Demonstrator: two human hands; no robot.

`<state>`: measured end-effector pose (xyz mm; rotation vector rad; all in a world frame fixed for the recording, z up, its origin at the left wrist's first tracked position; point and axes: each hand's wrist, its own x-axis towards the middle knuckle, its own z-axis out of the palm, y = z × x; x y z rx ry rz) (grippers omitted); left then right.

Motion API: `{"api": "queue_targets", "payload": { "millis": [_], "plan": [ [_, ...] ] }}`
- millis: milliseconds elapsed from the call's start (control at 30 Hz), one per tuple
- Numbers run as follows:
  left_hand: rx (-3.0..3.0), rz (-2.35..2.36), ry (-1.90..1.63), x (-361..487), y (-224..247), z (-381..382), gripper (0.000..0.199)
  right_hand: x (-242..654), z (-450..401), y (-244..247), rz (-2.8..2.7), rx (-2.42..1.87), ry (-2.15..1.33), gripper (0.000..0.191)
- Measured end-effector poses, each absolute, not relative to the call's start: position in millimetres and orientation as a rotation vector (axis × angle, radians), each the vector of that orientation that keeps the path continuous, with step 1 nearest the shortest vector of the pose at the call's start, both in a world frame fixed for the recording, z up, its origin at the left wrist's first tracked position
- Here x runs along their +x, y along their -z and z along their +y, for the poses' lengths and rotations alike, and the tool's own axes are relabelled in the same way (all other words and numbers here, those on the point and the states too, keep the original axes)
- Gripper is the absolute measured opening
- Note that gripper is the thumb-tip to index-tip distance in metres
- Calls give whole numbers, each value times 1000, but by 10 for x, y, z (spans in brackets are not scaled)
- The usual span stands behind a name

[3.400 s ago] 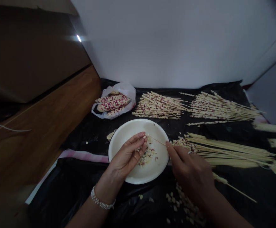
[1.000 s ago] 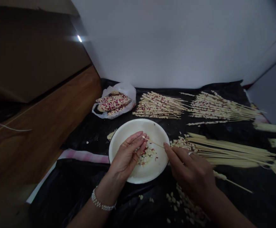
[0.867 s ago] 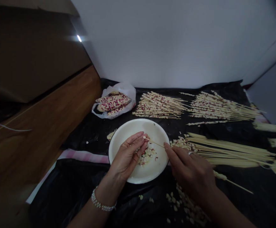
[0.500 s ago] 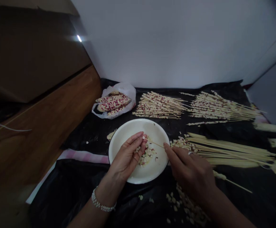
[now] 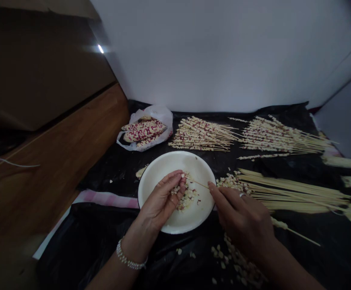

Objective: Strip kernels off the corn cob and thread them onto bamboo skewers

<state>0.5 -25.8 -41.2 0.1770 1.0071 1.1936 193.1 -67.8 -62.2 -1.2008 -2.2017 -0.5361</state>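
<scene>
Over a white bowl point(image 5: 154, 173), my left hand point(image 5: 162, 197) pinches a pale corn kernel point(image 5: 182, 175) between thumb and fingertips. My right hand point(image 5: 244, 213), a ring on one finger, grips a thin wooden skewer point(image 5: 197, 182) that slants toward the left hand. The skewer's tip meets the kernel; whether it has gone through I cannot tell. Loose corn kernels point(image 5: 188, 198) lie in the bowl beneath the left hand, partly hidden by it. To the right of the bowl, under and beyond my right hand, spreads a bundle of bare skewers point(image 5: 296, 191).
Corn cobs point(image 5: 145, 131) sit in a white plastic bag point(image 5: 163, 114) behind the bowl. Two piles of kernel-threaded skewers point(image 5: 204, 133) lie along the back. Loose kernels point(image 5: 232, 182) are heaped right of the bowl. Black plastic sheeting point(image 5: 103, 233) covers the surface.
Almost nothing differs. My left fingers have shifted very slightly around the kernel at the skewer's tip; the right hand stays where it was.
</scene>
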Motion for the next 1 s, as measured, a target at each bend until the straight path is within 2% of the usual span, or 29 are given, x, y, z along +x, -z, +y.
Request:
{"api": "queue_targets", "payload": {
  "millis": [233,767,1000],
  "plan": [
    [171,1006,-1167,-1,404,-259,16,1927,-680,613,-2206,-1181,546,36],
    [383,1079,-1342,44,473,-317,19,1851,-727,570,-2170,-1203,606,31],
    [330,1035,-1331,56,441,-308,13,1859,-739,586,-2163,-1192,584,34]
  ]
}}
